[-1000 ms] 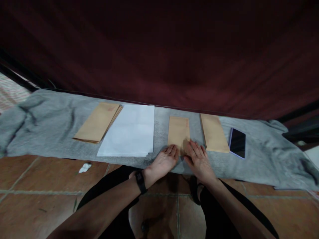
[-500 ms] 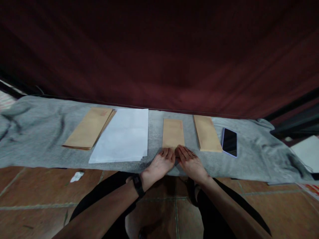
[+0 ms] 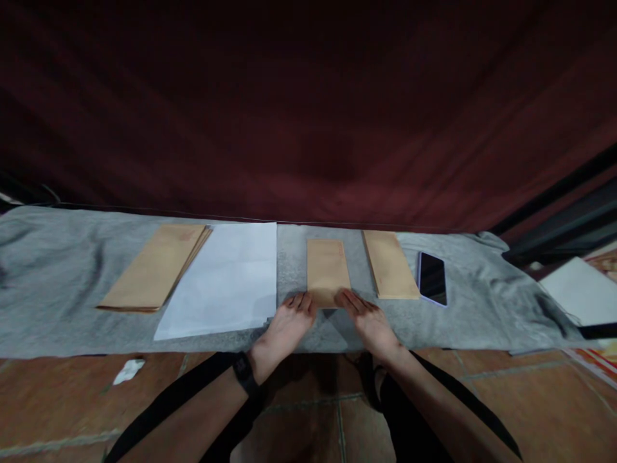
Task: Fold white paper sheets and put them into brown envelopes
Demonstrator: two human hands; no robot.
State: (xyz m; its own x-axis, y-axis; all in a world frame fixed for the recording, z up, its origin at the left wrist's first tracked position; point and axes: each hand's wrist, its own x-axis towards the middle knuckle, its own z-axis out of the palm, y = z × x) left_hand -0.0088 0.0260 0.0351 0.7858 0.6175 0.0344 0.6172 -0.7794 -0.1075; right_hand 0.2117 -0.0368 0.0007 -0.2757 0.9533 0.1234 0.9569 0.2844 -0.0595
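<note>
A brown envelope [image 3: 328, 270] lies on the grey cloth [image 3: 58, 283] in front of me. My left hand [image 3: 288, 321] rests flat with fingers stretched out at the envelope's near left corner. My right hand [image 3: 365, 316] lies flat too, its fingertips touching the near right corner. A black watch sits on my left wrist. Left of the envelope is a stack of white paper [image 3: 224, 276], and further left a pile of brown envelopes [image 3: 154, 273]. Another brown envelope pile [image 3: 389, 271] lies to the right.
A dark phone [image 3: 432, 278] lies face up on the cloth at the right. A dark red curtain [image 3: 308, 109] hangs behind the cloth. A crumpled white scrap [image 3: 126, 371] lies on the brown tiled floor. A white sheet [image 3: 578, 292] shows at far right.
Both hands have slid apart from the middle of the envelope's near edge to its two near corners. The view has tilted up and shifted right.
</note>
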